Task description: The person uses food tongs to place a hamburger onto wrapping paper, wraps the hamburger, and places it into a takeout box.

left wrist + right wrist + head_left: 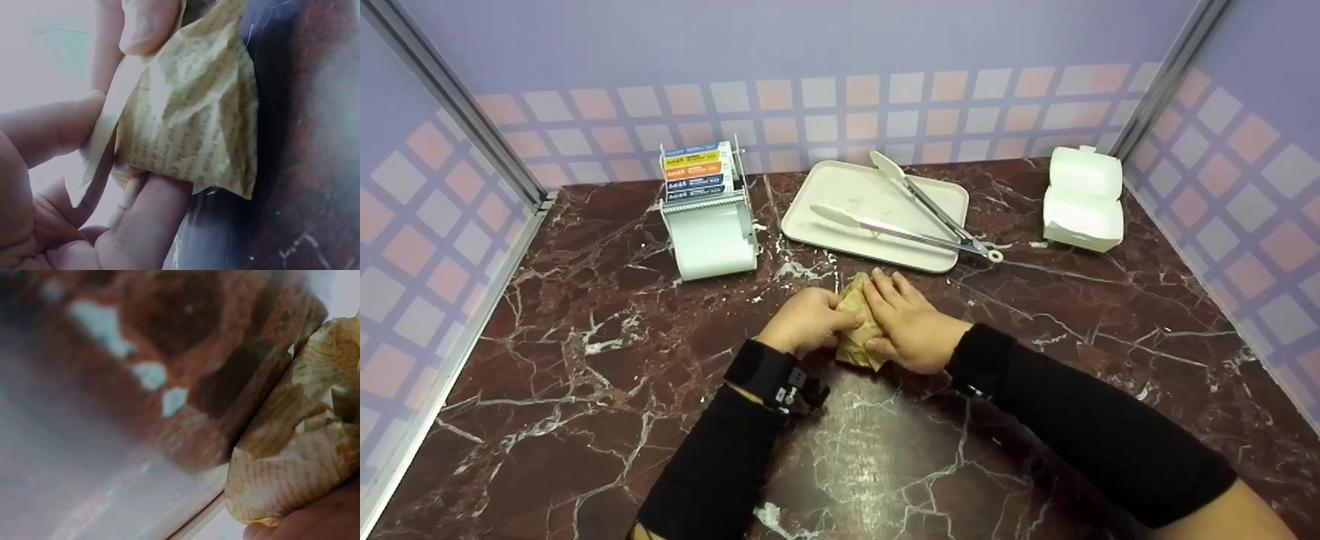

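Note:
A bundle wrapped in tan printed paper (pixel 856 346) lies on the marbled counter, between the two hands. Its creased wrapper (pixel 191 118) carries lines of brown lettering, and what is inside is hidden. My left hand (pixel 806 321) holds the bundle from the left, thumb over the paper. In the left wrist view, fingers curl under its lower edge beside a loose paper flap (pixel 107 140). Over the right side of the bundle lies my right hand (pixel 916 328), fingers stretched out and thumb near the bottom. The right wrist view shows the rounded end of the wrapper (pixel 281 484).
Behind the hands, metal tongs (pixel 919 235) with pale tips lie across a cream tray (pixel 806 199). A label dispenser (pixel 712 240) with a white roll and coloured boxes stands back left. An open white takeaway box (pixel 1084 202) sits back right. Walls enclose the counter.

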### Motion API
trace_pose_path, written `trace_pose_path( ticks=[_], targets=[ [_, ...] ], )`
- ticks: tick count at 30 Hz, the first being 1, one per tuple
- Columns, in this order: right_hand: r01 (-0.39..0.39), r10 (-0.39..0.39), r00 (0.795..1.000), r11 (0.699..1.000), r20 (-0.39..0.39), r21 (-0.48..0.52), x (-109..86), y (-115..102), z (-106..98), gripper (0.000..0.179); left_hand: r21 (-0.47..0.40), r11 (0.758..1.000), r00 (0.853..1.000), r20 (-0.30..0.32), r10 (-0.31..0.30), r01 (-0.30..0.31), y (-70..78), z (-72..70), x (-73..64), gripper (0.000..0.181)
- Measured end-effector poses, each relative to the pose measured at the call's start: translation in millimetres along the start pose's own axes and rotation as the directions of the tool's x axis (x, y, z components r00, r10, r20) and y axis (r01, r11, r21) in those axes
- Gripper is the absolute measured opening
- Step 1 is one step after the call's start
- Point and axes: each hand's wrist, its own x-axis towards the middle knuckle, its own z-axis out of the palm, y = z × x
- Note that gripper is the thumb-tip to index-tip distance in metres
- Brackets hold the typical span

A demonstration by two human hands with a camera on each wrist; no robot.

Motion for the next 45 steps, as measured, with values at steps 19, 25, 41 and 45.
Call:
trace_pose_path(
  ticks=[19,25,41,45],
  targets=[
    [-0.108,0.108,0.992,0.994,-0.068,-0.005,23.8,2,0,0.131,-0.16,0.987,1.0,0.011,-0.026,0.028,-10.5,-2.6,3.6,0.023],
    [-0.101,0.1,0.992,0.995,-0.076,-0.011,26.4,3,1,0.122,-0.222,0.974,0.999,-0.018,-0.043,0.038,-11.7,-1.9,3.1,0.019],
    [-0.084,0.085,0.993,0.996,-0.087,0.009,25.1,5,0,0.105,-0.344,0.935,0.996,0.036,-0.08,0.088,-9.5,-1.1,5.2,0.056],
    [-0.075,0.076,0.993,0.997,-0.091,0.02,25.2,5,1,0.106,-0.26,0.963,0.998,0.016,-0.067,0.069,-9.6,-5.1,3.0,0.055]
  ],
)
